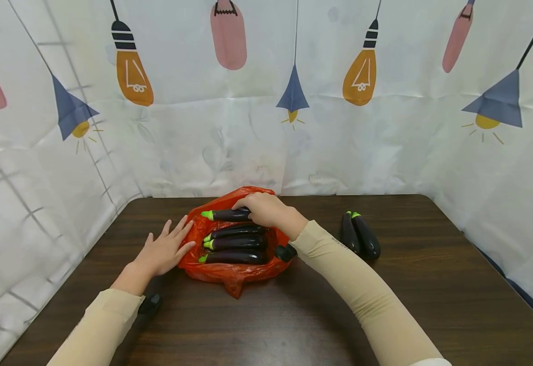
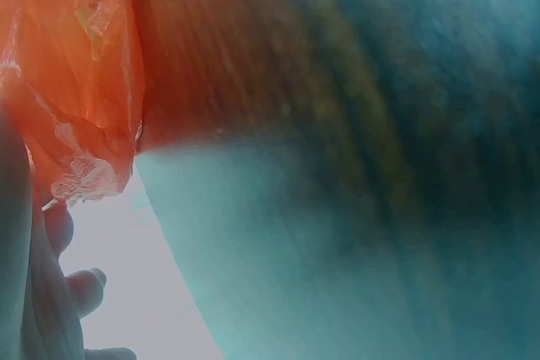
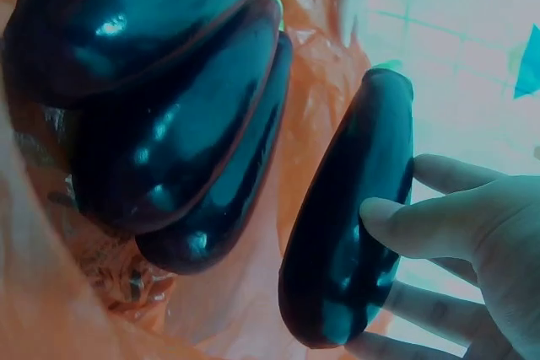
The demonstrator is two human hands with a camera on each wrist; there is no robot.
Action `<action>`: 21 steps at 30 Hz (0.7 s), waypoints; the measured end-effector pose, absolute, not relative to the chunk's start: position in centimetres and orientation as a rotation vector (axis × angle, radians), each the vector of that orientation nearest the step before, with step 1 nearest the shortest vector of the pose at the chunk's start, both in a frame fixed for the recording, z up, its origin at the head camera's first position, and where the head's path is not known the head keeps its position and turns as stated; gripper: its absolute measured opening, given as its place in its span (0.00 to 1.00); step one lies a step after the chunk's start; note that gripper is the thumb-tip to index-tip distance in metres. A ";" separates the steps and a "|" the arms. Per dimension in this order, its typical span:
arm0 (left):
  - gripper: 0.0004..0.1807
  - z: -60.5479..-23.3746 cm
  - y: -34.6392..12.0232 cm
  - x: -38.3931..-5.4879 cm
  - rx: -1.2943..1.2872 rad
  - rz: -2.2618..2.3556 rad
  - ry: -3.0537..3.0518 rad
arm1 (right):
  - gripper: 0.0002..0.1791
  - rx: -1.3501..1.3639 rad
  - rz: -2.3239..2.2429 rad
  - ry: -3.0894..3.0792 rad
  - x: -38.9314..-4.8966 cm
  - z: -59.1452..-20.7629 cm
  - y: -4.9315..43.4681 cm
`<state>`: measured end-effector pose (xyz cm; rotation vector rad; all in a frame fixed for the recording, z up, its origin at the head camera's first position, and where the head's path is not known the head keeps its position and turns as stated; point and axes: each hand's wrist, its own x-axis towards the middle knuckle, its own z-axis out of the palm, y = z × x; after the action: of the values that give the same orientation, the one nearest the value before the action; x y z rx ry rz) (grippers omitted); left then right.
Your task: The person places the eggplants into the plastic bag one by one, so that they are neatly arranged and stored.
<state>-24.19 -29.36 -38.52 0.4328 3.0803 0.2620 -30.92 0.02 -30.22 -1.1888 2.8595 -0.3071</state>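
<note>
An orange-red plastic bag (image 1: 234, 275) lies spread open on the table, with several dark eggplants (image 1: 236, 243) inside, their green stem ends pointing left. My right hand (image 1: 264, 209) grips one eggplant (image 1: 227, 215) at the back of the bag; in the right wrist view the thumb and fingers pinch this eggplant (image 3: 346, 217) from the side, apart from three others (image 3: 177, 137). My left hand (image 1: 163, 251) has its fingers spread, with the fingertips at the bag's left edge. In the left wrist view, its fingers (image 2: 84, 292) show below the bag (image 2: 76, 82).
Two more eggplants (image 1: 360, 236) lie side by side on the right part of the dark wooden table (image 1: 431, 284). Behind the table hangs a white curtain (image 1: 179, 147) printed with bulbs and lamps.
</note>
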 end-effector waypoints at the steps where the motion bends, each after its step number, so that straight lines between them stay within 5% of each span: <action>1: 0.42 -38.5 -29.4 -24.2 0.432 0.261 3.080 | 0.25 -1.187 -0.304 2.859 -30.9 -30.3 -0.1; 21: 0.42 -38.7 -29.4 -24.1 0.436 0.260 3.084 | 0.23 -1.080 -0.177 2.943 -32.2 -32.0 -1.8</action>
<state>-24.11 -29.40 -38.67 0.4359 3.0836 0.2597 -32.23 -1.85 -31.99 -1.0800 2.9433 -0.1766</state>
